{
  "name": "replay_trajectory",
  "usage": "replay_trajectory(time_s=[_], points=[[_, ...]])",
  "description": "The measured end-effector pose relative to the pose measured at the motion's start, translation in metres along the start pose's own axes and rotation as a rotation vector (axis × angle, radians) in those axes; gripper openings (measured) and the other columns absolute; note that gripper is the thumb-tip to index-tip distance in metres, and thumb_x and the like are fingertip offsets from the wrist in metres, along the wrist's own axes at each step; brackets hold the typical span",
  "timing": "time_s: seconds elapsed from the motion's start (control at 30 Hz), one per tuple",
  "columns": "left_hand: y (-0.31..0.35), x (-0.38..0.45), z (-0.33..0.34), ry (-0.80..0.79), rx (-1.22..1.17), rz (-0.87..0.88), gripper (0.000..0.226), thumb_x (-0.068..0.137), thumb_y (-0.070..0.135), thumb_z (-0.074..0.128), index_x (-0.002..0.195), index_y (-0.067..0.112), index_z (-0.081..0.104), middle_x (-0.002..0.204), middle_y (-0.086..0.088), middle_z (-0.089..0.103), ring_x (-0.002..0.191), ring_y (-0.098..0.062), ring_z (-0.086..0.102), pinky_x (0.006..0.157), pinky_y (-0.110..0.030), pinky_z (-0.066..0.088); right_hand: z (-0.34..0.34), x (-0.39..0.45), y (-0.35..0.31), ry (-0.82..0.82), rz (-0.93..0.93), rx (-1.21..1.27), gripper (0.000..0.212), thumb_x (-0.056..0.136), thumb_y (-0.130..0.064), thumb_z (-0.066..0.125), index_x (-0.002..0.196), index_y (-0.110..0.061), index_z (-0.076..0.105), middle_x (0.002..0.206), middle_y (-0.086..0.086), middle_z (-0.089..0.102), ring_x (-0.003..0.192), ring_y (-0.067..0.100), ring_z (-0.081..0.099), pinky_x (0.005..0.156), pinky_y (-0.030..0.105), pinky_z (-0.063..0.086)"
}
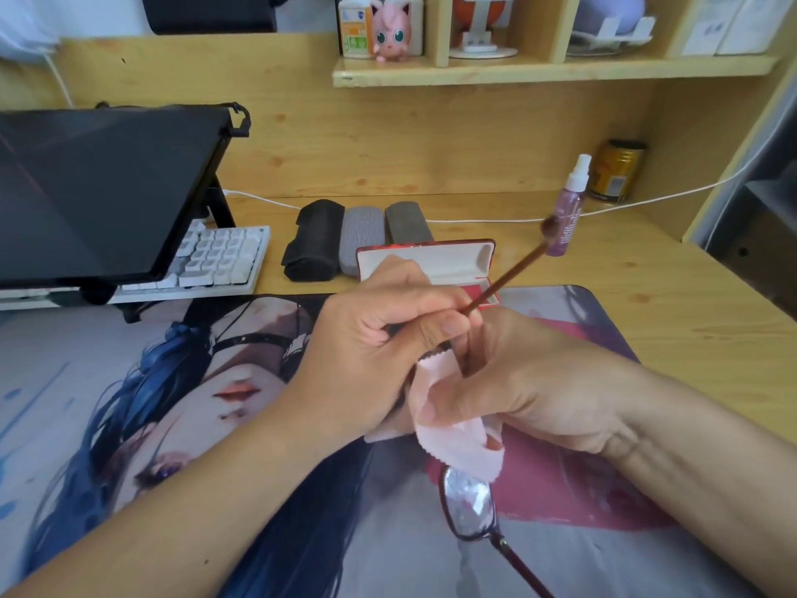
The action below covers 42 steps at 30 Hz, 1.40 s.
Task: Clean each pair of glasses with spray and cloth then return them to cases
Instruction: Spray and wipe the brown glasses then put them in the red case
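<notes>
Your left hand [379, 334] pinched the glasses [470, 507] above the desk [647, 269] while your right hand [517, 381] fingers pressed the cloth [448, 442] on one lens. The glasses looked light and fragile, so the frame rim was the safest hold.

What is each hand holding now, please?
Left hand: grips the dark-red-framed glasses.
Right hand: holds the pale pink cleaning cloth against them.

Your cloth [448, 442] soft pink fabric; lens [470, 504] glossy; desk [604, 295] matt pale wood; spray bottle [569, 209] clear plastic.
</notes>
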<state>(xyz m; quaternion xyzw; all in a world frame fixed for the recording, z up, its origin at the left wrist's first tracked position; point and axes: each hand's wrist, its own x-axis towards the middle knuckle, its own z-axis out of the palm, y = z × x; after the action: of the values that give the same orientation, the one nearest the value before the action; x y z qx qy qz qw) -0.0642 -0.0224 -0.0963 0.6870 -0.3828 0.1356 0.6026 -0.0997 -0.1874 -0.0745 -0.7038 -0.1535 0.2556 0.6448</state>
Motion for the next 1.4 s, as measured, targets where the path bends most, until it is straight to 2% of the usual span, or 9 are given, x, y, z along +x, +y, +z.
replay_trajectory(time_s=[0.07,0.23,0.43,0.6,0.7,0.93,1.17,1.3,1.4], points=[[0.0,0.001,0.004,0.043,-0.005,-0.003,0.014,0.09,0.019,0.068,0.086,0.031,0.075,0.085,-0.004,0.064,0.085,-0.026,0.064,0.077,-0.035,0.054,0.002,0.0,0.001,0.018,-0.012,0.105,0.01,0.082,0.009,0.069,0.087,0.001,0.072,0.089,0.019,0.075,0.09,0.029,0.075,0.082,0.031,0.058],[-0.002,0.001,0.008,0.142,-0.043,-0.045,0.01,0.089,0.027,0.066,0.089,0.026,0.076,0.086,-0.015,0.063,0.086,-0.032,0.063,0.076,-0.039,0.053,0.005,0.004,0.001,0.152,-0.025,0.31,0.021,0.078,-0.003,0.075,0.098,0.002,0.073,0.101,0.03,0.069,0.101,0.041,0.068,0.1,0.051,0.051],[-0.001,0.002,-0.001,0.165,-0.003,-0.046,0.007,0.094,0.019,0.067,0.094,0.021,0.074,0.086,0.008,0.067,0.085,-0.007,0.065,0.08,-0.02,0.05,-0.009,0.007,0.002,0.312,-0.073,0.415,0.028,0.089,-0.009,0.065,0.111,0.007,0.068,0.102,0.021,0.071,0.095,0.03,0.068,0.091,0.036,0.056],[-0.002,0.002,-0.02,0.272,0.131,0.015,0.013,0.096,0.027,0.059,0.1,0.027,0.072,0.087,-0.003,0.067,0.087,-0.019,0.062,0.079,-0.016,0.048,-0.061,-0.002,-0.011,0.634,-0.177,0.336,0.014,0.082,-0.015,0.066,0.09,-0.005,0.07,0.087,0.015,0.066,0.082,0.028,0.062,0.09,0.057,0.051],[-0.006,0.003,-0.02,0.284,0.176,0.057,0.013,0.097,0.029,0.06,0.103,0.03,0.07,0.087,0.001,0.066,0.087,-0.022,0.061,0.081,-0.021,0.048,-0.071,-0.008,-0.016,0.571,-0.291,0.3,0.014,0.088,-0.019,0.061,0.092,-0.005,0.062,0.084,0.015,0.056,0.073,0.022,0.057,0.068,0.036,0.05],[-0.005,0.003,-0.022,0.289,0.215,0.199,0.011,0.097,0.016,0.06,0.099,0.021,0.07,0.085,-0.007,0.066,0.085,-0.03,0.06,0.081,-0.024,0.046,-0.072,-0.013,-0.022,0.497,-0.46,0.312,0.049,0.1,-0.026,0.052,0.132,0.011,0.048,0.121,0.028,0.049,0.109,0.038,0.048,0.094,0.045,0.043],[-0.001,0.002,-0.021,0.248,0.18,0.227,0.015,0.099,0.029,0.06,0.103,0.023,0.073,0.088,0.001,0.067,0.085,-0.028,0.059,0.078,-0.029,0.048,-0.049,-0.012,-0.02,0.637,-0.45,-0.193,0.015,0.095,-0.012,0.062,0.105,-0.008,0.074,0.087,0.01,0.069,0.077,0.013,0.061,0.071,0.027,0.051],[-0.003,0.002,-0.017,0.227,0.173,0.197,0.013,0.098,0.028,0.061,0.105,0.027,0.072,0.087,0.016,0.064,0.084,-0.021,0.057,0.079,-0.025,0.044,-0.047,-0.013,-0.023,0.795,-0.596,-0.387,0.04,0.096,0.0,0.06,0.123,-0.029,0.06,0.076,0.009,0.055,0.062,0.017,0.059,0.059,0.026,0.05],[-0.008,0.0,-0.015,0.227,0.168,0.164,0.011,0.096,0.023,0.063,0.1,0.022,0.073,0.085,0.008,0.064,0.084,-0.023,0.058,0.079,-0.026,0.046,-0.05,-0.014,-0.023,0.857,-0.547,-0.516,0.016,0.093,-0.004,0.067,0.093,-0.02,0.069,0.076,0.002,0.067,0.06,0.008,0.063,0.058,0.017,0.048]])
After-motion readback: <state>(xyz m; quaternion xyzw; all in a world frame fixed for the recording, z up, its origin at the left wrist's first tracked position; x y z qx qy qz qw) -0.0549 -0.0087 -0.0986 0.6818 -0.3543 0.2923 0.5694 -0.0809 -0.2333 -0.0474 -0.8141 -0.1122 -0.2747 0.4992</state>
